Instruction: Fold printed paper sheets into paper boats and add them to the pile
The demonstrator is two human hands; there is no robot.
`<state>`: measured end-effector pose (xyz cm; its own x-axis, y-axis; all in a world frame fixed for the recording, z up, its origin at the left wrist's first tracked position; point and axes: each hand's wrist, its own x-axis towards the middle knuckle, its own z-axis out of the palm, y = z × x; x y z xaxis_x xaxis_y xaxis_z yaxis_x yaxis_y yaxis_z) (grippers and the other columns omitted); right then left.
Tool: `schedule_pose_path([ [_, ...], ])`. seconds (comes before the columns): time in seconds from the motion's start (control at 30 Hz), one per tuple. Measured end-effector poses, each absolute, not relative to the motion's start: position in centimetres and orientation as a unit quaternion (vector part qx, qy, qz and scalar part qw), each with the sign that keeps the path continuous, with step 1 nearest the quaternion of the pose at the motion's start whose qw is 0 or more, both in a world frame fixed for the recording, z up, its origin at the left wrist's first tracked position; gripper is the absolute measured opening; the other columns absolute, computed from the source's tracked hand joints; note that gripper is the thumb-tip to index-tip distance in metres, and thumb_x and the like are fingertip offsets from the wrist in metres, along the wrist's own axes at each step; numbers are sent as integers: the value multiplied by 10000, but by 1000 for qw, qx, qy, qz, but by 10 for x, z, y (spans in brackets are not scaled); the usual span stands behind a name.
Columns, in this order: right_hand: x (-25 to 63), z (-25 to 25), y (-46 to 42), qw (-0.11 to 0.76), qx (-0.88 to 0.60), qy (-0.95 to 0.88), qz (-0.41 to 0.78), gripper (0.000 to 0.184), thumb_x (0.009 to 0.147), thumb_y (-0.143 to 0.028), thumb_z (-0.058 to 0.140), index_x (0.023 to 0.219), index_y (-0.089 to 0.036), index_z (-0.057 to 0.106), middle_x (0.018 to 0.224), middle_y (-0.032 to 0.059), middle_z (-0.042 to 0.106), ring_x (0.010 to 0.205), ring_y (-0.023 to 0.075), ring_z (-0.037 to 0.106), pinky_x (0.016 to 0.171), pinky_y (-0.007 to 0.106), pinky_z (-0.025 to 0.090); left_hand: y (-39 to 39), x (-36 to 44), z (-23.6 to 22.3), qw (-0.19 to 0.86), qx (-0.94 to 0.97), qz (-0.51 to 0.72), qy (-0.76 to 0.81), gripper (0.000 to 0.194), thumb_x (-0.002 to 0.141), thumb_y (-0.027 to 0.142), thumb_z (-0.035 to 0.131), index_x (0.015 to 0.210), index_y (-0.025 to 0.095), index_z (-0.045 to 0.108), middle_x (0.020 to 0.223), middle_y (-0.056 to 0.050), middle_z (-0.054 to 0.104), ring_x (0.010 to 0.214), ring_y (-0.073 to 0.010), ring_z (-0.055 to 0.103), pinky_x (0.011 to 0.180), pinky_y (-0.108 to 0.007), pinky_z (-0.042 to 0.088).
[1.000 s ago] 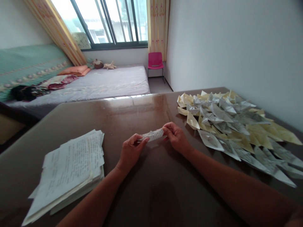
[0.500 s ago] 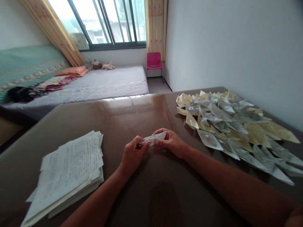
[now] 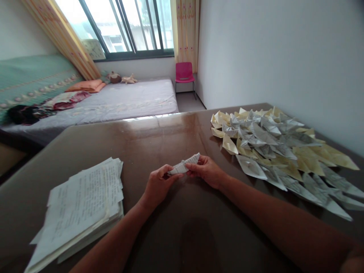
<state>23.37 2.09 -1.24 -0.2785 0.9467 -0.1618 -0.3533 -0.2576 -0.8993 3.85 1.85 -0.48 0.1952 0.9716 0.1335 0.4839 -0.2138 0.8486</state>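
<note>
Table point(image 3: 136, 140): Because the folding appears to be held up off this brown surface, the fingers themselves probably have to give each crease its backing.
Paper boats point(image 3: 264, 134): They lie crowded on the right of the table, white and yellowish, many with pointed ends and opened middles; their thin walls would likely dent if an elbow or forearm brushed them.
Paper stack point(image 3: 82, 201): It sits on the left with uneven edges, well apart from the folding, so the left forearm is best lifted enough not to drag the sheets.
Right hand point(image 3: 209, 172): Its fingers are closed in a pinch around the right part of the folded paper; a firm but light grip should steady that side without crushing it.
Left hand point(image 3: 156, 184): It pinches the opposite end, thumb toward the viewer; matching the right hand's pressure would help the shape stay even rather than twist.
Folded paper point(image 3: 180, 167): This narrow, printed or written piece is between the two hands, near the middle of the table's width and tilted up toward the right. Gentle, equal handling seems wise, since thin layers can tear if pulled hard.
Pointed tip point(image 3: 196, 156): It rises beside the right fingers; pressing along its edges, not down on the point, should leave it crisp. The finer creases are too small to judge.
</note>
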Motion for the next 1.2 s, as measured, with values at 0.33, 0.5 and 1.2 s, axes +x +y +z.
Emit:
schedule_pose_path([
  [0.33, 233, -7, 19, 461, -411, -410, 671, 358, 630, -460, 794, 734, -144, 662, 630, -14, 648, 490, 65, 534, 449, 180, 401, 17, 41, 1, 419, 680, 347, 491, 250, 749, 397, 667, 788, 151, 642, 656, 15, 641, 587, -110, 541, 553, -198, 405],
  [0.5, 231, -5, 16, 441, -419, -441, 661, 390, 660, -502, 760, 703, -144, 611, 604, -15, 638, 488, 68, 537, 452, 175, 404, 17, 41, 2, 467, 647, 358, 485, 329, 823, 438, 584, 660, 153, 574, 591, 0, 641, 557, -113, 560, 566, -207, 428],
  [1.2, 232, -13, 19, 444, -419, -532, 587, 365, 712, -508, 711, 691, -176, 562, 562, -34, 575, 447, 79, 434, 420, 212, 293, 18, 45, -10, 349, 695, 369, 509, 317, 768, 459, 627, 693, 152, 604, 607, 30, 591, 562, -100, 500, 544, -200, 383],
])
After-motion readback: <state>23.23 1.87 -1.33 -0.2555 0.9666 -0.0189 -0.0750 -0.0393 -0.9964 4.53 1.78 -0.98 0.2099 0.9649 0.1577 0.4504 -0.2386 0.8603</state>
